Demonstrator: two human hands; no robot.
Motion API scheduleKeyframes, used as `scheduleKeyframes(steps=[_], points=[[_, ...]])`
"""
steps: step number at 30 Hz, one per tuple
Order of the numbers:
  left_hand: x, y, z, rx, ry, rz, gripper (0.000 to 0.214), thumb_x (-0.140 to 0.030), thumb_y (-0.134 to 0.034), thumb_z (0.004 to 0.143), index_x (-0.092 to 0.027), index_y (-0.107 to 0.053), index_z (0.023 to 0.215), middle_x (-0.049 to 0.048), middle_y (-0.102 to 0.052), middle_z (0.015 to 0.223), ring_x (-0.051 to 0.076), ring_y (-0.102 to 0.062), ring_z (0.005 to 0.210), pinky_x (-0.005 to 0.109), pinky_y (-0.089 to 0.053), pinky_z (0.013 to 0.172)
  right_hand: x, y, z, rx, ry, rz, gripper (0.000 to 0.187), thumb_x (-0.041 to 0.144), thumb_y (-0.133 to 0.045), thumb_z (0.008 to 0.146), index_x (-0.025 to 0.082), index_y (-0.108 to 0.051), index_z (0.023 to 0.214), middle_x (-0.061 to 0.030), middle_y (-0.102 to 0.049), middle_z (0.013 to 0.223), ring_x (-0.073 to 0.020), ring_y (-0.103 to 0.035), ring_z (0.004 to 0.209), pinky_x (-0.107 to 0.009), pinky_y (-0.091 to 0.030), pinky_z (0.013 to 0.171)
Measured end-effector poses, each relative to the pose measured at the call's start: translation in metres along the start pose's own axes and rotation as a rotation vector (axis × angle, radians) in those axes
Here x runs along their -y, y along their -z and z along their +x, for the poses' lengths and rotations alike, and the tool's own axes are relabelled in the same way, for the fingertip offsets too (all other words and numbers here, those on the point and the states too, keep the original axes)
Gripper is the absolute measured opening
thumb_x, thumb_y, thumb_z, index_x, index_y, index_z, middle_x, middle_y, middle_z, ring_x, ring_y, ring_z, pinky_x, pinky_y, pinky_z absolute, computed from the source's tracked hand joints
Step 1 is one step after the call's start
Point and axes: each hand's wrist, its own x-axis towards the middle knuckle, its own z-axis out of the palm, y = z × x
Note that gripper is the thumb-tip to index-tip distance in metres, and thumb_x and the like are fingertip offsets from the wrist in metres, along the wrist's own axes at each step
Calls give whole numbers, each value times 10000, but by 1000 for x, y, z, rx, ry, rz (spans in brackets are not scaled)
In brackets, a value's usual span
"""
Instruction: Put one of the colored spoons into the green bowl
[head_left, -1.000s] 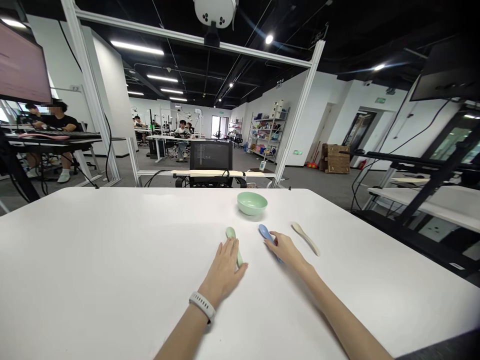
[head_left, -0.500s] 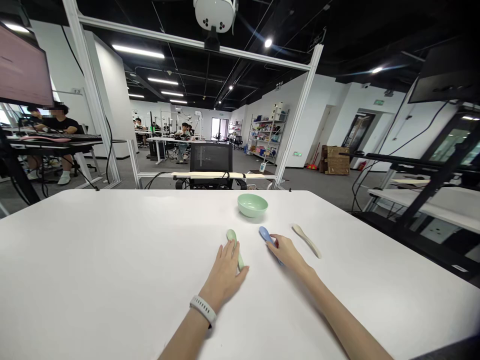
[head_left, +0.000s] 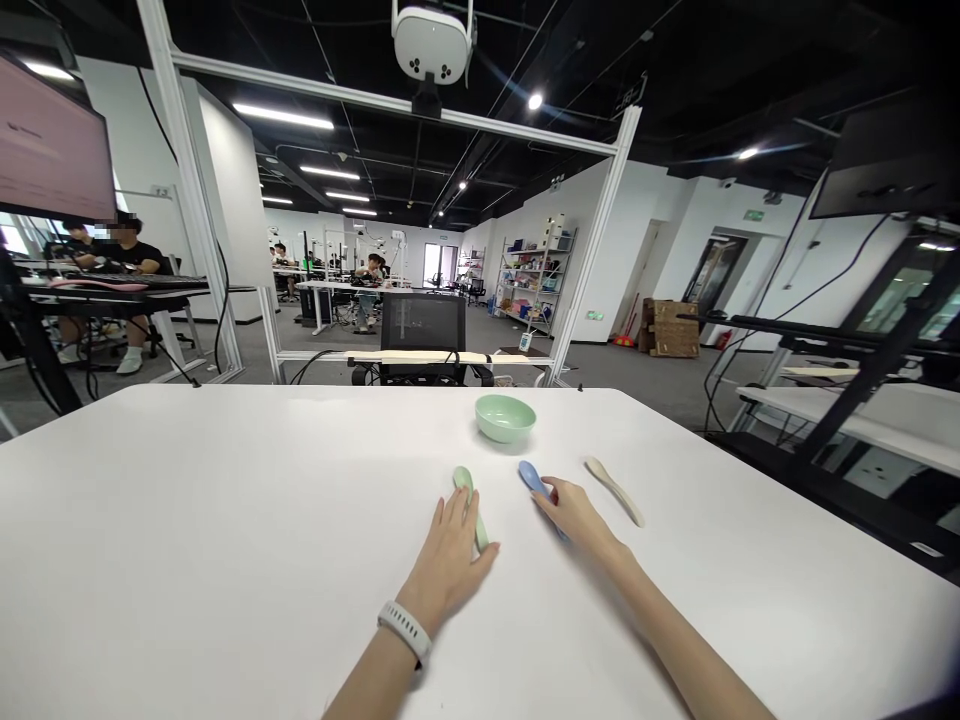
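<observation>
A light green spoon lies on the white table, its bowl end pointing away from me. My left hand, with a grey wristband, rests over its handle, fingers stretched out and thumb apart. To the right, my right hand has its thumb and fingers closed around the blue spoon near its middle. Part of that handle is hidden behind my fingers. Farther right, a beige spoon lies slanted, touched by neither hand. Beyond the spoons stands a green bowl, upright.
The white table spans the foreground. Past its far edge stand a black mesh chair and a metal frame. A monitor is at left, a black stand at right. People sit at desks in the background.
The whole scene sits slightly lower in the picture as the head view tilts up a little. Both hands keep nearly the same places at the green and blue spoons.
</observation>
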Motion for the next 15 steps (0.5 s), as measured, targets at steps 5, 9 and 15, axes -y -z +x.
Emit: scheduleKeyframes(steps=[5, 9, 15], points=[[8, 6, 10, -91, -33, 13, 848, -612, -379, 1002, -118, -236, 1677, 193, -186, 1801, 276, -112, 1686, 548, -146, 1390, -5, 3, 3, -24, -19, -21, 482, 523, -515, 1002, 141, -766, 1156, -115, -756, 850, -278, -706, 784, -341, -486, 712], [52, 44, 13, -276, 15, 102, 805, -638, -325, 1013, -152, -307, 1654, 197, -293, 1776, 291, -216, 1672, 565, -200, 1374, -16, 9, 11, -67, 54, -50, 531, 437, -429, 1046, 98, -707, 1346, -171, -769, 1044, -309, -724, 981, -391, -524, 888], [192, 126, -42, -493, 161, 353, 674, -512, -312, 1004, -160, -502, 1546, 166, -539, 1647, 313, -455, 1567, 571, -352, 1311, -42, 11, 36, -119, 186, -51, 454, 267, -428, 1015, 179, -726, 1347, -164, -722, 1356, -326, -649, 1294, -448, -460, 1151]])
